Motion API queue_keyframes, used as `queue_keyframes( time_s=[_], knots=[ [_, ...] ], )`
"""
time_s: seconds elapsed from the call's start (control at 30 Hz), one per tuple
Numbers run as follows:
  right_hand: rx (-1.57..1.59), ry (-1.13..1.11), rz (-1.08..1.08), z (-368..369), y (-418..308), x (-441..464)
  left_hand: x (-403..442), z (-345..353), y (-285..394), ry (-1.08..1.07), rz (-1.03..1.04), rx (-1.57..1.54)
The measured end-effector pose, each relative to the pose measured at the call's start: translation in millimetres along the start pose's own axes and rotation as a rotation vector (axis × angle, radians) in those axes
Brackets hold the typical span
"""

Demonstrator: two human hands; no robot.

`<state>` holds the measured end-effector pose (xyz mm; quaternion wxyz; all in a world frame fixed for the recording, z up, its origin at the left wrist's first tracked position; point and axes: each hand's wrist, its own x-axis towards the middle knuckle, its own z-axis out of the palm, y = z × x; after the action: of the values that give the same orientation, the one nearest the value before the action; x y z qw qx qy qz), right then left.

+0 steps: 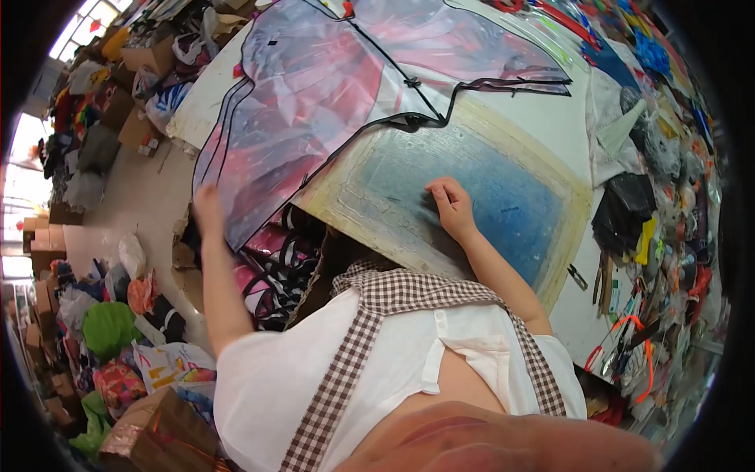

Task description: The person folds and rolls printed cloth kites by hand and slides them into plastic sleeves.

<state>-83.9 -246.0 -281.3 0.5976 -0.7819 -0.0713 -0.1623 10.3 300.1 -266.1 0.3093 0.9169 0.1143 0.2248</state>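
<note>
A large kite [291,102] of thin pink and blue-grey cloth with black edging lies spread over the white table. A dark rod [393,67] runs across its middle. At the kite's left edge is my left hand [208,208], smeared by motion; whether its fingers grip the cloth I cannot make out. My right hand [452,204] is loosely curled above a worn blue board [495,212] with yellowish taped borders, and nothing shows in its fingers. Below the kite's lower corner, an open cardboard box [311,271] holds folded pink, black and white cloth [271,275].
A small black clip [578,277] lies on the white table [543,118] to the right. Plastic bags, a black bag [624,212] and tools crowd the right side. Cartons [161,425] and bundles cover the floor at left.
</note>
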Motion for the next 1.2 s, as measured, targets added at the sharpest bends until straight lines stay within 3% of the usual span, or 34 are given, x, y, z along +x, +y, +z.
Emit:
queue_keyframes(
  time_s=[0.1,0.17,0.27,0.3,0.37,0.43,0.5,0.53,0.57,0.63,0.67,0.7,0.77,0.87,0.9,0.93,1.0,1.07,1.2],
  knots=[
    [0.030,0.008,-0.009,1.1,2.1,-2.2,-121.4,-163.1,-134.4,0.175,-0.276,0.253],
    [0.005,0.001,0.001,3.3,2.9,0.2,-243.9,-251.7,-242.5,0.086,-0.295,0.915],
    [-0.036,-0.069,0.057,0.0,5.1,0.1,-357.8,-296.4,-239.0,-0.107,-0.988,1.012],
    [-0.061,-0.086,0.077,-0.5,4.8,0.0,-372.9,-297.5,-234.4,-0.146,-1.115,0.998],
    [-0.052,-0.081,0.073,-1.0,3.5,1.5,-367.1,-290.3,-231.1,-0.139,-1.172,0.968],
    [-0.028,-0.074,0.077,-1.1,2.4,-0.6,-320.9,-270.2,-236.1,0.005,-0.974,0.914],
    [-0.033,-0.067,0.073,0.4,2.2,-2.7,-243.5,-228.8,-222.9,0.169,-0.523,0.729],
    [-0.036,-0.058,0.069,1.3,2.4,-1.8,-188.0,-196.7,-159.2,0.149,-0.390,0.542],
    [-0.042,-0.047,0.067,1.6,2.0,-1.0,-140.6,-155.8,-42.7,0.023,-0.203,0.404],
    [-0.027,-0.019,0.068,1.8,0.7,-1.1,-97.9,-70.9,28.0,-0.024,0.303,0.219],
    [-0.011,-0.004,0.071,1.4,0.2,-1.9,-93.8,-42.9,87.2,-0.165,0.370,0.160],
    [0.004,0.016,0.074,0.5,-0.1,-3.0,-91.5,-6.2,112.2,-0.117,0.604,0.171],
    [0.056,0.045,0.125,2.3,0.7,-4.3,-95.9,30.7,169.8,-0.199,0.655,0.207],
    [0.149,0.097,0.222,-5.6,-0.5,2.0,-83.9,64.1,158.1,-0.354,0.618,0.260],
    [0.424,0.149,0.432,-9.7,-3.2,13.2,-79.2,69.7,155.3,-0.422,0.585,0.304],
    [0.712,0.198,0.628,-14.7,-3.0,26.9,-73.0,58.9,162.7,-0.409,0.568,0.190],
    [1.093,0.220,0.742,-27.8,16.9,57.7,-66.4,6.5,206.4,-0.396,0.565,0.031],
    [1.213,0.310,0.783,-38.0,43.9,96.4,-66.5,-46.6,241.4,-0.424,0.573,-0.045],
    [1.393,0.463,0.595,-60.0,74.3,153.4,-68.1,-118.3,242.1,-0.504,0.488,-0.037]
  ],
)
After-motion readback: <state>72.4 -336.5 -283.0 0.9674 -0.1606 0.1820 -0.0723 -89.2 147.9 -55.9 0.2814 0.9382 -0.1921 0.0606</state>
